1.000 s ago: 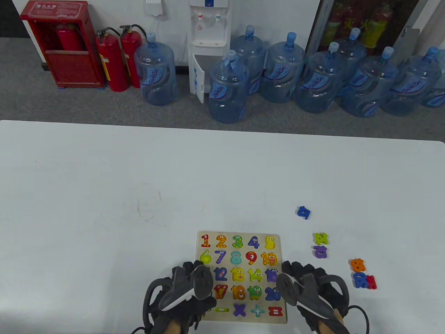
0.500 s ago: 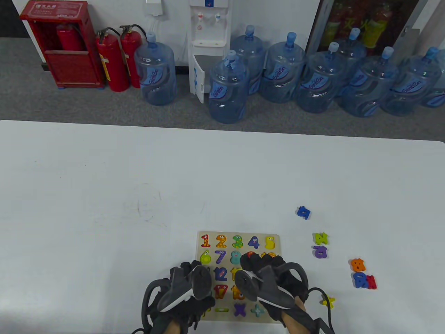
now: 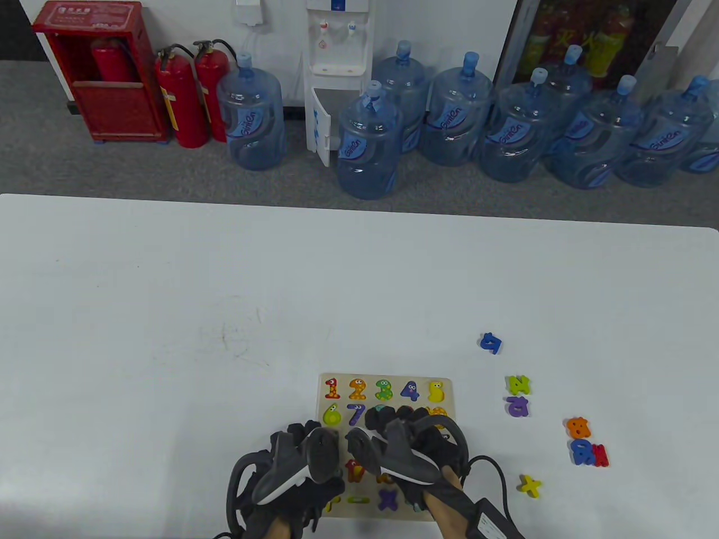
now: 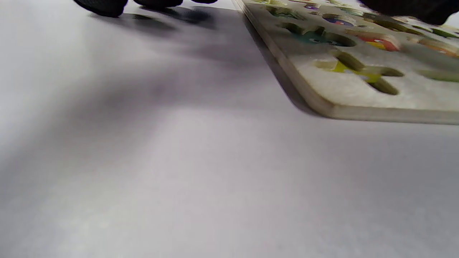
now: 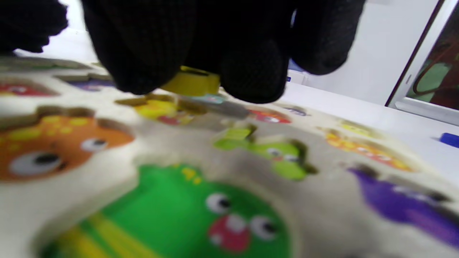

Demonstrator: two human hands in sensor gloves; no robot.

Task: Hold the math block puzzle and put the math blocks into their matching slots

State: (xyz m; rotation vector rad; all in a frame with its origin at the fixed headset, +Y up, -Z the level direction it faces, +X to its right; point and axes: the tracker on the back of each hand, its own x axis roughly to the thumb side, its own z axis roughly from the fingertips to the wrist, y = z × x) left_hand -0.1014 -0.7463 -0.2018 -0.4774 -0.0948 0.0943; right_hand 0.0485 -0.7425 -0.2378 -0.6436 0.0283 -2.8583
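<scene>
Both hands enter from bottom edge of table view, close side by side, gloved black, tracker strapped on back of each. Left hand [image 3: 300, 466] low over near-left corner of puzzle board [image 3: 387, 387], fingertips [image 4: 104, 5] touching worktop [image 3: 168, 314] just beside board edge. Right hand [image 3: 407, 449] reaches over board's middle, fingers [image 5: 251, 75] curled downward, pinching yellow block [image 5: 192, 83] just above board surface.

White table [image 3: 168, 292]: puzzle board [image 3: 441, 380], loose blocks [image 3: 518, 395]
</scene>
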